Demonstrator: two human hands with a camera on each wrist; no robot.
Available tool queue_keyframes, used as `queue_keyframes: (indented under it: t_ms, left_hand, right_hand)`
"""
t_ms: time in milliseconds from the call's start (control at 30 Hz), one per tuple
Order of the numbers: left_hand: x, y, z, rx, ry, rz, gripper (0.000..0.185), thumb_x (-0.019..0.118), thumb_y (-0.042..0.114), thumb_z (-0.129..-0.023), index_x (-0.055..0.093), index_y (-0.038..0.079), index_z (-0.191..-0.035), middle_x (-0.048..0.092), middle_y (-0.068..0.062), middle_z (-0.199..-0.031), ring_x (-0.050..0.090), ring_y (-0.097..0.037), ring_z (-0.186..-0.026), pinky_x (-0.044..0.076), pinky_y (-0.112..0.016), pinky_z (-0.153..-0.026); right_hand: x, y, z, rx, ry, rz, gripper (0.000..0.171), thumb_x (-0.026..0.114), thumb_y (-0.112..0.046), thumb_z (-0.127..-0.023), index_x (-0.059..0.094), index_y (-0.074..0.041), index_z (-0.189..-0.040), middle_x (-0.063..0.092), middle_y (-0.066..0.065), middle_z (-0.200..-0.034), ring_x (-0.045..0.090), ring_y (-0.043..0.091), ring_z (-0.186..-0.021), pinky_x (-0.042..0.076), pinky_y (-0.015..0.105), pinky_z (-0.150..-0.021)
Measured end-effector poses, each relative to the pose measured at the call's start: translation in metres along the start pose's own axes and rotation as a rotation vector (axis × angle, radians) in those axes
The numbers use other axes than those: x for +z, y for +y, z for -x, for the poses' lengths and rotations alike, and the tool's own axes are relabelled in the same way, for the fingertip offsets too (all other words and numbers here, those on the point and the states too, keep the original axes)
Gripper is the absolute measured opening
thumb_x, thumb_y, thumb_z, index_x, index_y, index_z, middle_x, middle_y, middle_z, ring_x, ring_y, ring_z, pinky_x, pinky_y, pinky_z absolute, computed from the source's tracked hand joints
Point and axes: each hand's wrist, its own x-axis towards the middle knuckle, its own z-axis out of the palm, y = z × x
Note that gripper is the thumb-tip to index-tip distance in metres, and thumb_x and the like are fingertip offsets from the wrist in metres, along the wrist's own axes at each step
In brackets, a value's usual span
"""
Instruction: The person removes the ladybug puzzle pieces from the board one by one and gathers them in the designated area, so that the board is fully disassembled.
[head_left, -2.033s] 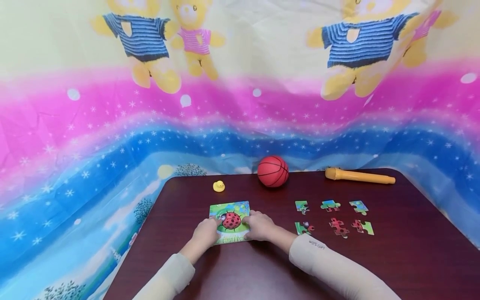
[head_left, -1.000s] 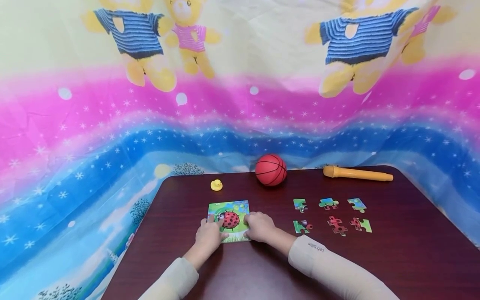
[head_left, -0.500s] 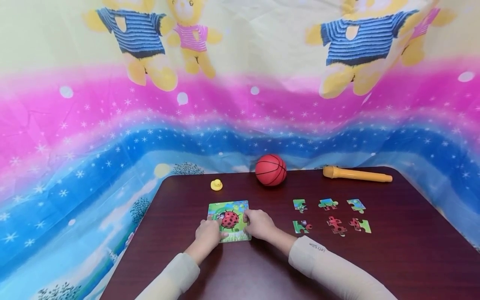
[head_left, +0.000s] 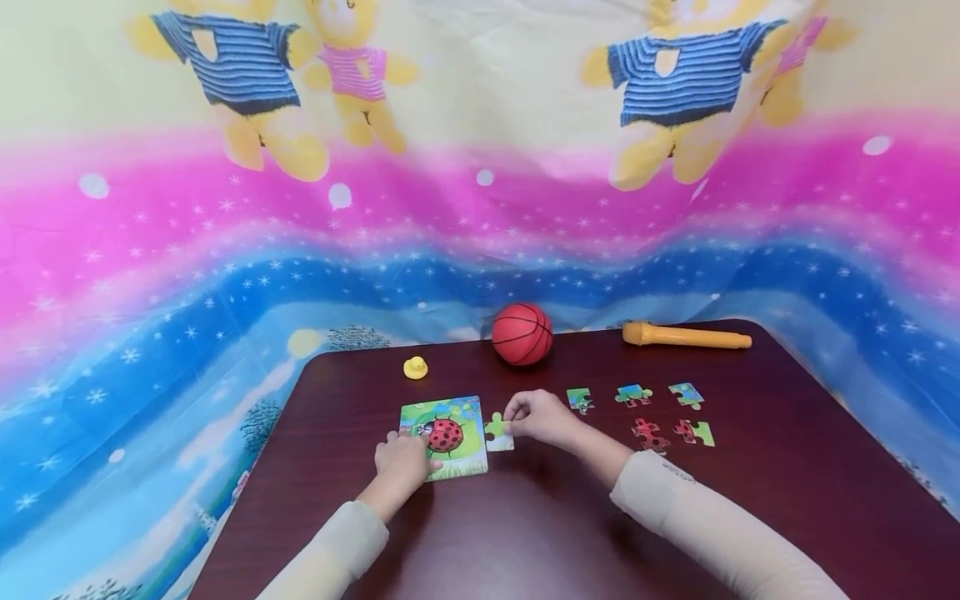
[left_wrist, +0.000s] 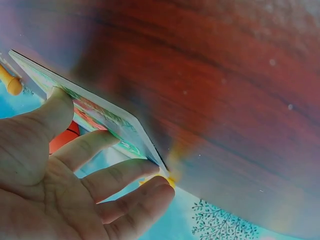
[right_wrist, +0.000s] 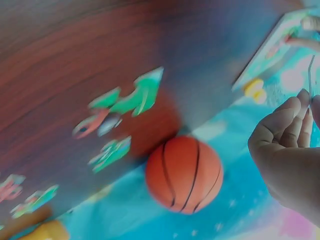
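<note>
Pinching a puzzle piece (head_left: 498, 431) flat, right hand (head_left: 542, 417) beside board (head_left: 457, 454).

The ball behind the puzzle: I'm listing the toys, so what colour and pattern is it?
The ball is orange-red with thin black basketball lines, clearest in the right wrist view.

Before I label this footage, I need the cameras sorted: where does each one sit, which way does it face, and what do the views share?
Head: worn on the head, looking forward and down at the table; shows both sleeves, the left hand on the puzzle, the right hand pinching a piece.
Left wrist: looks past the left hand's fingers at the puzzle's edge.
Right wrist: looks past the right hand's fingers at the ball and loose pieces.
Shared: head and right wrist both show ball, loose pieces and duck.
</note>
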Motion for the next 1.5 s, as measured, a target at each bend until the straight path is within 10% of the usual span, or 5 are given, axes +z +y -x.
queue_keyframes:
  t_ms: [667, 933, 1500]
  left_hand:
    - [-0.001, 0.002, -0.002, 0.047, -0.004, 0.02, 0.057, 0.071, 0.048, -0.078, 0.065, 0.012, -0.122, 0.061, -0.02, -0.119, 0.051, -0.034, -0.097, 0.043, -0.049, -0.081]
    - [-0.005, 0.002, 0.001, 0.036, -0.023, 0.018, 0.055, 0.072, 0.046, -0.079, 0.065, 0.01, -0.121, 0.063, -0.019, -0.114, 0.051, -0.034, -0.096, 0.043, -0.049, -0.082]
    - [-0.006, 0.006, 0.001, 0.031, -0.042, 0.0, 0.049, 0.071, 0.043, -0.08, 0.068, 0.007, -0.113, 0.062, -0.02, -0.112, 0.05, -0.036, -0.098, 0.042, -0.05, -0.085]
  right_hand:
    - [-0.082, 0.032, 0.066, 0.15, 0.013, -0.166, 0.02, 0.073, -0.016, -0.082, 0.065, -0.002, -0.094, 0.063, 0.004, -0.079, 0.058, 0.024, -0.075, 0.049, 0.037, -0.066]
    - [-0.106, 0.062, 0.087, 0.233, 0.035, -0.111, 0.02, 0.073, -0.022, -0.083, 0.067, -0.007, -0.095, 0.058, 0.003, -0.071, 0.048, 0.018, -0.062, 0.035, 0.029, -0.05]
    - [-0.146, 0.109, 0.14, 0.316, 0.067, -0.095, 0.021, 0.07, -0.018, -0.084, 0.064, -0.003, -0.097, 0.061, 0.003, -0.078, 0.052, 0.021, -0.07, 0.042, 0.034, -0.059]
